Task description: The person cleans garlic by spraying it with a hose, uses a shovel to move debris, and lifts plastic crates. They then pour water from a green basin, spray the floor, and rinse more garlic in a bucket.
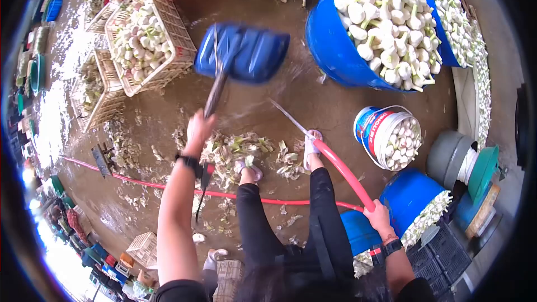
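Observation:
My left hand is closed around the wooden handle of a shovel. The shovel's blue plastic blade is blurred, held out ahead over the wet floor. In my right hand is a pink-red hose, gripped a little way behind its end. A thin jet of water leaves the hose and strikes the floor below the blade. Garlic skins and leaf scraps lie around my feet.
Big blue tubs of garlic bulbs stand ahead right, with a garlic-filled paint bucket nearer. Plastic crates of garlic sit at left. The hose's trailing length crosses the floor by my legs. More garlic tubs are close at right.

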Available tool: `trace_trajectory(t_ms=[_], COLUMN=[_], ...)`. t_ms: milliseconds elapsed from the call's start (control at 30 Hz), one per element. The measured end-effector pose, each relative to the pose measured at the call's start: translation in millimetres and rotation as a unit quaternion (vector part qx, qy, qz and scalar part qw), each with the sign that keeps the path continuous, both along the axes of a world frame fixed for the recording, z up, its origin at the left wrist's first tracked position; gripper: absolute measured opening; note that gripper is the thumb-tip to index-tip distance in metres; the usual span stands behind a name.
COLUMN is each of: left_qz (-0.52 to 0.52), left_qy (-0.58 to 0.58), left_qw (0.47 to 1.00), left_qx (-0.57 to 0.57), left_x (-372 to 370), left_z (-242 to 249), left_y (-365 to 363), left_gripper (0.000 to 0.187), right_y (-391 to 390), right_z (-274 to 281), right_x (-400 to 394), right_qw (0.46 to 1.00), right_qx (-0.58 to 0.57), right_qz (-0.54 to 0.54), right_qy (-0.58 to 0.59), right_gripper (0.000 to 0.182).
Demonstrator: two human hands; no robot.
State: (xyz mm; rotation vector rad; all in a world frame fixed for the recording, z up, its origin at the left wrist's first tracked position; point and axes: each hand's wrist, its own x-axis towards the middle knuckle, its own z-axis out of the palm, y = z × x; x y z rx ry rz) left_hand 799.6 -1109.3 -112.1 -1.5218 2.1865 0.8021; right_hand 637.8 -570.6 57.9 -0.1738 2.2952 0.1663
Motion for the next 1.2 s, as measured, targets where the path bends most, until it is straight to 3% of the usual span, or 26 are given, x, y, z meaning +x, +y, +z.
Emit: trace_trajectory(t_ms=[67, 167, 200, 267, 367, 533, 667, 900, 1100, 1200], left_qz=[-0.013, 0.031, 0.046, 0.031, 0.049, 0.052, -0.008, 0.017, 0.184, 0.328], left_qy=[0.011, -0.017, -0.027, -0.008, -0.074, -0.167, -0.22, -0.27, -0.242, -0.144], left_qw=[1.0, 0.998, 0.995, 0.999, 0.993, 0.978, 0.974, 0.963, 0.951, 0.925], left_qx=[-0.015, 0.049, 0.083, 0.041, 0.081, 0.111, 0.043, 0.018, 0.057, 0.125], left_x=[-40, -61, -46, 7, 105, 250, 361, 437, 473, 455], left_z=[-53, -81, -84, -87, -84, -21, 31, 124, 143, 155], left_y=[-31, -52, -49, -30, -6, -3, -35, -65, -22, 24], left_gripper=[0.039, 0.039, 0.04, 0.043, 0.046, 0.038, 0.037, 0.037, 0.039, 0.031], right_y=[-6, -16, -21, -30, -37, -59, -84, -112, -143, -165], right_z=[2, 3, 5, 6, 5, 20, 26, 29, 29, 33], right_x=[10, 24, 28, 40, 50, 81, 109, 124, 105, 93], right_qw=[1.0, 1.0, 0.999, 0.999, 0.999, 0.998, 0.998, 0.996, 0.99, 0.98], right_qx=[0.014, 0.019, 0.031, 0.038, 0.026, 0.02, 0.009, 0.002, -0.013, -0.013], right_qz=[0.001, 0.007, 0.007, 0.006, 0.014, 0.042, 0.055, 0.093, 0.138, 0.196], right_qy=[0.006, 0.008, 0.008, 0.004, 0.012, 0.035, 0.032, 0.019, -0.005, -0.018], right_gripper=[0.028, 0.027, 0.027, 0.026, 0.028, 0.028, 0.029, 0.029, 0.029, 0.03])
